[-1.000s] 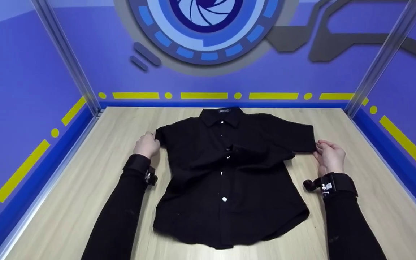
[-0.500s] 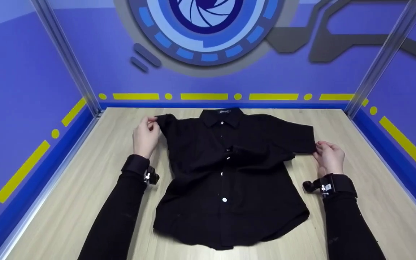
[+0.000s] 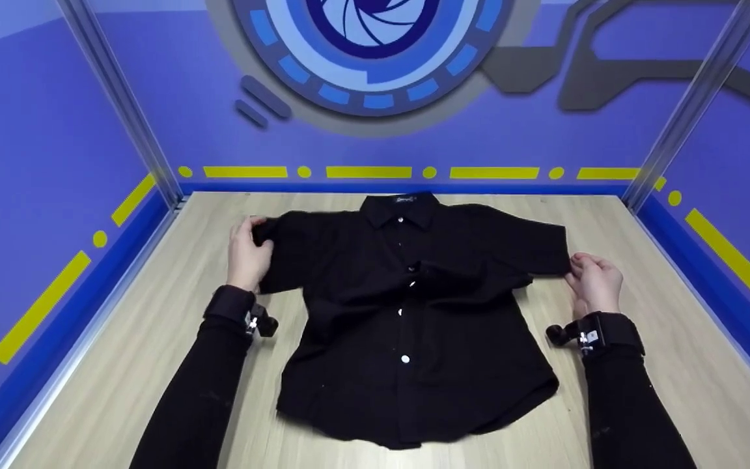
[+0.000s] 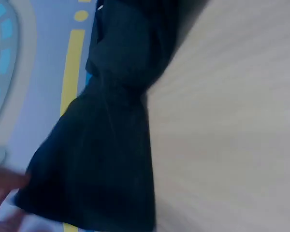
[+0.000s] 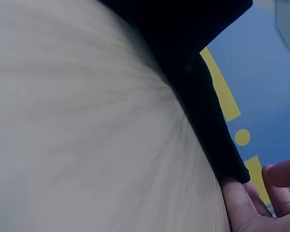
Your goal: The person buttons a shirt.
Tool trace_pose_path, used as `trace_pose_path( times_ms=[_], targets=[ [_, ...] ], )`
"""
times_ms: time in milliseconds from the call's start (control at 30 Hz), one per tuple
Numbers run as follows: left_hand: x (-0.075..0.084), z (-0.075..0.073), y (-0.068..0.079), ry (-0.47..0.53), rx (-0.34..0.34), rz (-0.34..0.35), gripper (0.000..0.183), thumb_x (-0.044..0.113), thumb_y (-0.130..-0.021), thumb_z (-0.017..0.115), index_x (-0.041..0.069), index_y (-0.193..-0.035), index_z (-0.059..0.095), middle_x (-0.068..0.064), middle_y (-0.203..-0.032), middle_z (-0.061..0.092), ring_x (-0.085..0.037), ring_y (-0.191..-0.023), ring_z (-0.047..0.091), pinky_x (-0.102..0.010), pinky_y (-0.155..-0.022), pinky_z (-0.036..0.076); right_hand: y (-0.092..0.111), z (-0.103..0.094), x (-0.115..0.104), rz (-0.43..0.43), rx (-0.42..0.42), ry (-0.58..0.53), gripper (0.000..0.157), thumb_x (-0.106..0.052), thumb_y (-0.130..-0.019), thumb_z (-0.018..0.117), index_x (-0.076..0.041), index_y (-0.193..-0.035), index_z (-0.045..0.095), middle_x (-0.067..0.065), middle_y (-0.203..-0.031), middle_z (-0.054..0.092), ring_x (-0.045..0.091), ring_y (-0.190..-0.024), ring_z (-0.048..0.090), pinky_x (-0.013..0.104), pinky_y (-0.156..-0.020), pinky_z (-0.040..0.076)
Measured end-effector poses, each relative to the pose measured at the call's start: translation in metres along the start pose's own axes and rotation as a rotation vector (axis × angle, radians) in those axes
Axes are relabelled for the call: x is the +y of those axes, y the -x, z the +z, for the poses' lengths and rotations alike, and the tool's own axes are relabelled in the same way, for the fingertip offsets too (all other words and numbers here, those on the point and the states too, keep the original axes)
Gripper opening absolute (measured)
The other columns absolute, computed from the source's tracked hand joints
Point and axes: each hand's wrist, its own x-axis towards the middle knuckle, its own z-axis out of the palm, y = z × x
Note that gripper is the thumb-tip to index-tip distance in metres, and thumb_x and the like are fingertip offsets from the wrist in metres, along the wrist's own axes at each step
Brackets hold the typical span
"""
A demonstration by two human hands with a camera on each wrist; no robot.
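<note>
A black short-sleeved button-up shirt (image 3: pixel 355 339) lies front up, its collar (image 3: pixel 401 212) toward the back wall and its hem nearest me. My left hand (image 3: pixel 248 257) holds the end of the left-side sleeve (image 3: pixel 287 251) by its upper corner. In the left wrist view that sleeve (image 4: pixel 101 159) hangs spread, with blurred fingers (image 4: pixel 7 179) at its corner. At the end of the right-side sleeve (image 3: pixel 534 247) rests my right hand (image 3: pixel 596 283). The right wrist view shows a fingertip (image 5: pixel 236 193) at the sleeve's lower edge, while another finger (image 5: pixel 282 174) stands apart from the cloth.
The shirt lies on a light wood tabletop (image 3: pixel 134 365). Blue-purple printed panels (image 3: pixel 375 150) wall it at the back and both sides, with metal posts (image 3: pixel 124 111) at the corners. Folds (image 3: pixel 427 286) cross the shirt's middle.
My left hand has lifted the left-side sleeve and drawn it outward to the left, so the bunched sleeve is now spread out. My right hand has stayed at its sleeve.
</note>
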Motion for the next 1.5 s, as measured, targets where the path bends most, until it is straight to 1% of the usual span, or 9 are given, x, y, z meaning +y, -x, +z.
trace_pose_path(
  times_ms=[100, 300, 500, 767, 900, 1067, 1167, 1300, 1500],
  targets=[
    [0.000, -0.003, 0.005, -0.050, -0.085, -0.005, 0.043, 0.001, -0.088, 0.053, 0.009, -0.130, 0.057, -0.022, -0.157, 0.023, -0.039, -0.147, 0.013, -0.047, -0.120, 0.016, -0.004, -0.001, 0.003, -0.009, 0.005, 0.037, 0.013, -0.010, -0.098, 0.050, -0.003, -0.108, 0.056, -0.005, -0.086, 0.067, 0.013, -0.110, 0.060, 0.027, -0.094, 0.051],
    [0.015, 0.005, 0.019, -0.196, -0.328, 0.078, 0.034, 0.017, -0.093, 0.056, 0.007, -0.125, 0.062, -0.014, -0.133, 0.058, -0.030, -0.124, 0.053, -0.043, -0.107, 0.039, -0.005, 0.000, 0.004, -0.002, 0.000, 0.025, 0.014, -0.012, -0.098, 0.051, -0.003, -0.108, 0.057, -0.006, -0.086, 0.068, 0.016, -0.127, 0.051, 0.032, -0.104, 0.044],
    [0.024, 0.014, 0.031, -0.411, -0.622, 0.119, 0.054, 0.046, -0.098, 0.051, 0.003, -0.131, 0.057, -0.018, -0.131, 0.059, -0.036, -0.124, 0.054, -0.048, -0.105, 0.041, -0.004, 0.004, 0.001, 0.016, -0.004, 0.065, 0.016, -0.011, -0.099, 0.049, -0.004, -0.111, 0.057, -0.007, -0.089, 0.065, 0.018, -0.133, 0.044, 0.035, -0.112, 0.035],
    [0.017, 0.025, 0.022, -0.451, -0.696, 0.088, 0.065, 0.048, -0.102, 0.039, -0.003, -0.141, 0.044, -0.027, -0.148, 0.039, -0.043, -0.140, 0.031, -0.050, -0.117, 0.024, 0.009, 0.032, -0.009, -0.302, 0.050, 0.818, 0.038, -0.024, -0.096, 0.046, -0.006, -0.128, 0.058, 0.006, -0.120, 0.058, 0.018, -0.111, 0.051, 0.029, -0.092, 0.042],
    [0.021, 0.030, 0.025, -0.435, -0.687, 0.116, 0.067, 0.049, -0.103, 0.035, -0.005, -0.142, 0.041, -0.028, -0.150, 0.035, -0.042, -0.144, 0.021, -0.050, -0.120, 0.015, 0.028, 0.052, -0.012, -0.547, -0.128, 1.076, 0.031, -0.023, -0.096, 0.050, -0.007, -0.120, 0.062, 0.014, -0.120, 0.062, 0.026, -0.110, 0.054, 0.038, -0.091, 0.041],
    [0.041, 0.031, 0.042, -0.368, -0.594, 0.222, 0.060, 0.052, -0.100, 0.042, 0.006, -0.138, 0.051, -0.017, -0.143, 0.049, -0.033, -0.137, 0.041, -0.045, -0.115, 0.030, 0.055, 0.072, -0.001, -0.776, -0.485, 1.287, 0.009, -0.022, -0.092, 0.064, -0.013, -0.091, 0.066, 0.003, -0.085, 0.066, 0.018, -0.075, 0.058, 0.031, -0.070, 0.046],
    [0.054, 0.028, 0.056, -0.355, -0.659, 0.280, 0.055, 0.049, -0.095, 0.056, 0.011, -0.135, 0.056, -0.009, -0.137, 0.057, -0.026, -0.130, 0.050, -0.041, -0.109, 0.038, 0.068, 0.077, 0.010, -0.789, -0.703, 1.407, 0.009, -0.028, -0.088, 0.071, -0.020, -0.087, 0.067, -0.005, -0.081, 0.066, 0.013, -0.070, 0.059, 0.029, -0.065, 0.047],
    [0.061, 0.030, 0.072, -0.452, -0.827, 0.302, 0.059, 0.040, -0.086, 0.071, 0.011, -0.136, 0.055, -0.010, -0.139, 0.055, -0.028, -0.130, 0.049, -0.042, -0.110, 0.038, 0.078, 0.075, 0.022, -0.702, -0.895, 1.563, 0.029, -0.033, -0.085, 0.074, -0.015, -0.107, 0.069, 0.001, -0.104, 0.070, 0.019, -0.091, 0.064, 0.037, -0.080, 0.050],
    [0.057, 0.041, 0.071, -0.600, -0.870, 0.277, 0.070, 0.039, -0.082, 0.075, 0.011, -0.141, 0.049, -0.015, -0.153, 0.037, -0.039, -0.141, 0.033, -0.047, -0.117, 0.027, 0.084, 0.078, 0.026, -0.728, -0.860, 1.661, 0.021, -0.031, -0.085, 0.073, -0.015, -0.099, 0.071, -0.001, -0.089, 0.071, 0.015, -0.075, 0.063, 0.035, -0.069, 0.051]
  ],
)
